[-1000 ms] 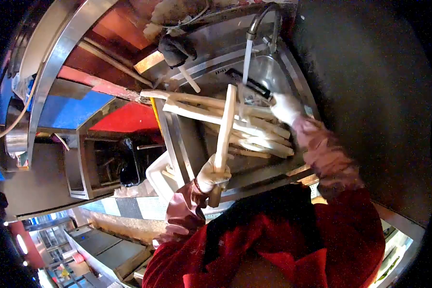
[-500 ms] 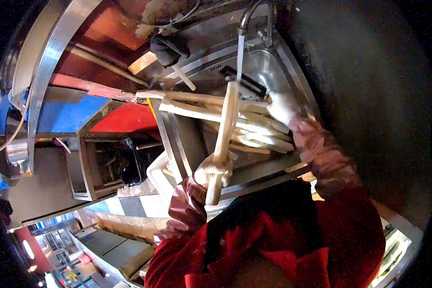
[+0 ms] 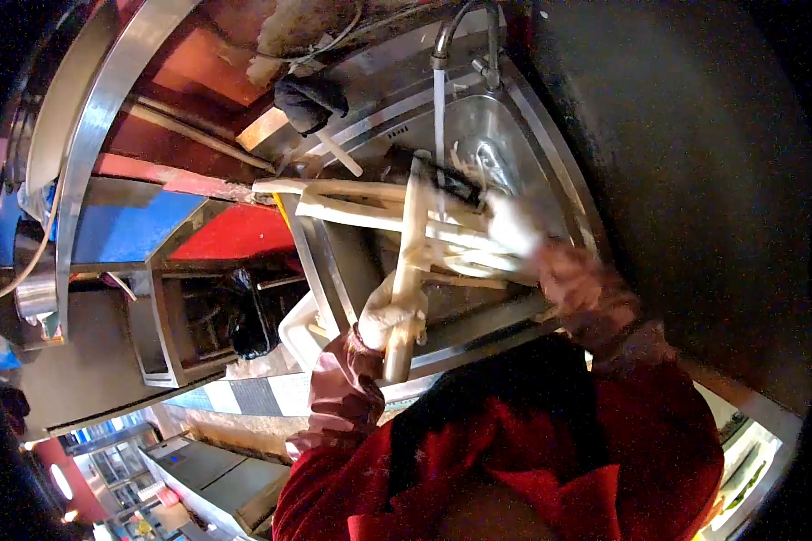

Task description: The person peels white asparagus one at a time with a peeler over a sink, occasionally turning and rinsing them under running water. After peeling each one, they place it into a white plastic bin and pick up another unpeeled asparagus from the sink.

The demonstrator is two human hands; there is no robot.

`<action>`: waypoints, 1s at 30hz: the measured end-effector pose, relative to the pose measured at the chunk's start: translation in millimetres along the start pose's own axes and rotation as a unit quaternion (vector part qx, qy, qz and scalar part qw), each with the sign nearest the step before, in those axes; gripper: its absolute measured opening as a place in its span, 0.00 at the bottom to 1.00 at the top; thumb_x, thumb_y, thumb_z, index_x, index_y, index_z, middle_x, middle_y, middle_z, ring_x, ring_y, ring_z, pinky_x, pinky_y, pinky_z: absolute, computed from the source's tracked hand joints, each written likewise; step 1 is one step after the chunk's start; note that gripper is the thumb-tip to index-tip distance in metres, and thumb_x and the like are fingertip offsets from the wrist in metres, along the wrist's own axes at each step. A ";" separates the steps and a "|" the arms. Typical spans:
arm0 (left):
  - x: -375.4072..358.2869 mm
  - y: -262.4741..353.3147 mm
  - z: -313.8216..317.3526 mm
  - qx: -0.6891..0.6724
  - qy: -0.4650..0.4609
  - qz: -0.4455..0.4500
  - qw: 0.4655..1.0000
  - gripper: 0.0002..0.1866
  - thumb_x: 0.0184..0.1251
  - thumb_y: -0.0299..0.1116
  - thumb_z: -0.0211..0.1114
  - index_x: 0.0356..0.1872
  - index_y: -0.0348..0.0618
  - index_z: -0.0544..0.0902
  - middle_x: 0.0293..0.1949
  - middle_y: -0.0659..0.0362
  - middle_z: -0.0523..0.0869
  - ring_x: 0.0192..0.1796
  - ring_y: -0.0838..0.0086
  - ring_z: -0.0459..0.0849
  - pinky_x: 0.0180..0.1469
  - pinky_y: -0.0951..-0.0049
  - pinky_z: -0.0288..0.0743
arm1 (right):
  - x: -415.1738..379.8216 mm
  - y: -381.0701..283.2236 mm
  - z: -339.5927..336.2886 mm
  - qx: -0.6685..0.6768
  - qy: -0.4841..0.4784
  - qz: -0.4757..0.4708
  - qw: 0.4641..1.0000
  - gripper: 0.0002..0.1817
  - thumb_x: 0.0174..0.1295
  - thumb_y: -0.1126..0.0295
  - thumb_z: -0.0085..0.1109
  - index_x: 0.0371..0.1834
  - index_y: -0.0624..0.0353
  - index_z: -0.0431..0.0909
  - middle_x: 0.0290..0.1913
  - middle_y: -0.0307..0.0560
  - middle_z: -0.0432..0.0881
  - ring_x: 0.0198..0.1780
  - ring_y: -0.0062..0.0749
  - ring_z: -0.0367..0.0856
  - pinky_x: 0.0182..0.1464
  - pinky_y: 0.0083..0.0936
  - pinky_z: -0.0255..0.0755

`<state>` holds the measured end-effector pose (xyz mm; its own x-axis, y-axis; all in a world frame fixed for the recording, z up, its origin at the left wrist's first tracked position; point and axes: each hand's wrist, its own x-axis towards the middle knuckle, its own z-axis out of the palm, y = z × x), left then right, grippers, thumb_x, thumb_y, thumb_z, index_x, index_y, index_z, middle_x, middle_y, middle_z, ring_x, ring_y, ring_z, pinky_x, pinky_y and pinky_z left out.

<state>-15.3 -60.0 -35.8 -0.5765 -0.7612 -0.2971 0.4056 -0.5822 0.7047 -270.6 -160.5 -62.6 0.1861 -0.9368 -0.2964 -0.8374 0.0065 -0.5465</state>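
My left hand [image 3: 390, 316], in a pale glove, is wrapped around the lower part of a long, pale, peeled-looking stalk [image 3: 414, 216], held tilted over the sink. My right hand [image 3: 514, 224], pale and motion-blurred, grips a dark, flat, blade-like tool [image 3: 460, 188] beside the stalk's upper part. Blur hides the tool's exact kind and whether it touches the stalk. Beneath both hands, several similar pale stalks [image 3: 352, 213] lie across the metal sink [image 3: 537, 135]. Water [image 3: 439, 117] runs from the faucet [image 3: 441, 52] just right of the held stalk's top.
At the back left of the sink hangs a dark cloth [image 3: 309, 104], near a pale rod [image 3: 341, 155]. A white container [image 3: 299, 334] stands left of the sink. Red and blue panels [image 3: 135, 216] lie farther left, and a dark wall surface [image 3: 686, 180] rises at right.
My right hand has moved left with the dark tool, closer to the held stalk. The stalk and my left hand have shifted slightly left, along with the whole view.
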 end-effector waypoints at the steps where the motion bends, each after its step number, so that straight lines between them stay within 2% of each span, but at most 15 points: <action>1: -6.4 -0.8 -2.2 0.024 0.000 -0.008 1.000 0.32 0.58 0.33 0.64 0.62 0.42 0.59 0.31 0.54 0.77 0.24 0.68 0.80 0.25 0.67 0.82 | 21.8 27.9 15.4 0.035 0.103 0.001 0.994 0.15 0.52 0.65 0.59 0.43 0.57 0.78 0.31 0.54 0.82 0.32 0.45 0.82 0.34 0.37 0.74; 3: -13.3 4.1 2.1 0.060 0.025 -0.030 0.997 0.33 0.60 0.39 0.64 0.62 0.41 0.60 0.29 0.56 0.77 0.24 0.69 0.81 0.25 0.69 0.81 | 34.0 39.0 -11.0 0.033 0.076 0.076 0.994 0.14 0.52 0.65 0.61 0.41 0.58 0.79 0.31 0.54 0.83 0.33 0.44 0.82 0.37 0.36 0.74; 7: -13.0 1.0 0.8 0.058 0.071 -0.006 0.996 0.32 0.62 0.45 0.62 0.62 0.37 0.64 0.33 0.57 0.78 0.25 0.71 0.79 0.27 0.70 0.79 | 5.8 33.5 0.3 0.113 0.141 -0.002 0.984 0.15 0.51 0.64 0.64 0.41 0.57 0.79 0.29 0.54 0.82 0.31 0.44 0.82 0.35 0.35 0.73; 9: -5.0 -5.1 -3.4 -0.019 0.115 0.016 0.993 0.24 0.63 0.41 0.63 0.53 0.35 0.68 0.34 0.53 0.78 0.28 0.66 0.81 0.31 0.66 0.82 | -23.1 4.3 11.8 0.099 0.113 0.019 0.989 0.14 0.53 0.64 0.62 0.41 0.57 0.78 0.24 0.53 0.80 0.25 0.44 0.80 0.29 0.34 0.72; 11: 0.0 -3.7 -3.4 -0.043 0.120 -0.002 0.992 0.22 0.65 0.45 0.59 0.49 0.35 0.71 0.34 0.53 0.78 0.29 0.66 0.80 0.32 0.65 0.80 | -44.3 3.7 32.0 0.048 0.094 -0.162 0.981 0.13 0.51 0.64 0.62 0.37 0.57 0.75 0.28 0.49 0.80 0.29 0.44 0.80 0.32 0.35 0.73; 13: 2.5 -7.6 -7.3 -0.179 0.032 -0.008 0.983 0.23 0.67 0.49 0.55 0.48 0.37 0.72 0.33 0.54 0.78 0.26 0.67 0.79 0.28 0.67 0.78 | -58.6 -14.0 24.3 -0.037 0.134 -0.275 0.951 0.14 0.50 0.64 0.63 0.38 0.56 0.75 0.32 0.47 0.80 0.31 0.44 0.80 0.35 0.36 0.74; 15: -0.6 0.3 5.9 -0.088 0.081 -0.041 0.992 0.23 0.67 0.54 0.52 0.45 0.42 0.73 0.29 0.54 0.77 0.20 0.68 0.77 0.20 0.70 0.75 | -41.6 -19.5 17.6 -0.019 0.139 -0.219 0.966 0.14 0.52 0.64 0.61 0.41 0.56 0.75 0.31 0.49 0.80 0.29 0.46 0.80 0.34 0.39 0.74; 17: -9.6 -15.0 -7.7 -0.091 0.053 -0.026 0.994 0.25 0.66 0.54 0.53 0.49 0.42 0.71 0.27 0.54 0.77 0.19 0.68 0.76 0.17 0.71 0.74 | 3.2 6.9 11.2 -0.029 0.049 -0.024 0.998 0.14 0.52 0.64 0.60 0.41 0.57 0.77 0.30 0.51 0.81 0.28 0.47 0.80 0.33 0.38 0.75; 19: -17.4 -18.4 -7.1 -0.085 0.036 -0.018 0.996 0.28 0.65 0.54 0.54 0.55 0.42 0.67 0.28 0.54 0.77 0.19 0.68 0.76 0.17 0.71 0.75 | 30.7 35.7 6.0 -0.007 0.145 -0.026 0.989 0.13 0.52 0.65 0.60 0.39 0.59 0.79 0.29 0.53 0.81 0.29 0.47 0.81 0.32 0.37 0.74; 21: -20.2 -15.9 -0.9 -0.018 0.109 -0.021 0.994 0.36 0.63 0.56 0.55 0.64 0.40 0.60 0.29 0.58 0.78 0.21 0.71 0.77 0.18 0.72 0.76 | 20.5 35.6 -0.4 0.000 0.169 -0.064 0.984 0.10 0.53 0.66 0.59 0.35 0.58 0.78 0.27 0.53 0.80 0.27 0.47 0.80 0.32 0.38 0.74; 23: -15.0 -11.2 4.9 0.005 0.114 0.001 0.993 0.34 0.62 0.57 0.55 0.61 0.41 0.64 0.29 0.58 0.77 0.20 0.71 0.76 0.18 0.72 0.76 | -3.1 18.3 0.8 0.001 0.158 -0.070 0.985 0.09 0.53 0.66 0.58 0.34 0.58 0.78 0.26 0.53 0.79 0.27 0.45 0.80 0.32 0.39 0.74; 24: -12.0 -9.9 4.4 -0.022 0.114 0.001 0.993 0.31 0.63 0.55 0.55 0.60 0.45 0.64 0.29 0.56 0.76 0.20 0.70 0.77 0.18 0.71 0.77 | -21.0 -4.4 -7.5 -0.035 0.077 -0.047 0.995 0.10 0.50 0.67 0.60 0.35 0.58 0.78 0.29 0.52 0.81 0.29 0.45 0.81 0.32 0.36 0.75; 26: -6.9 -11.0 1.9 -0.086 0.100 -0.004 0.991 0.26 0.66 0.53 0.54 0.59 0.54 0.64 0.29 0.55 0.75 0.20 0.68 0.77 0.18 0.69 0.77 | -50.2 -20.2 -1.4 -0.038 0.090 -0.136 0.986 0.13 0.46 0.68 0.64 0.36 0.58 0.78 0.33 0.52 0.82 0.33 0.43 0.82 0.34 0.33 0.76; 27: -6.1 -13.4 -1.5 -0.086 0.100 -0.006 0.991 0.26 0.66 0.53 0.54 0.59 0.54 0.64 0.29 0.55 0.75 0.20 0.68 0.77 0.18 0.69 0.77 | -55.0 -16.1 16.5 -0.004 0.181 -0.246 0.952 0.14 0.44 0.68 0.64 0.36 0.58 0.77 0.33 0.52 0.81 0.34 0.42 0.82 0.35 0.33 0.76; 30: -5.5 -14.6 -3.9 -0.220 0.001 -0.032 0.975 0.23 0.68 0.54 0.50 0.57 0.53 0.65 0.30 0.55 0.76 0.18 0.68 0.76 0.17 0.69 0.77 | -35.6 -7.0 37.2 -0.022 0.082 -0.195 0.977 0.13 0.46 0.69 0.62 0.36 0.58 0.76 0.31 0.52 0.80 0.33 0.43 0.81 0.37 0.36 0.76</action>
<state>-15.3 -48.4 -46.9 -0.6086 -0.7201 -0.3331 0.6342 -0.6938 0.3410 -252.2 -114.1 -77.4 0.4140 -0.9083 0.0598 -0.7412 -0.3745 -0.5571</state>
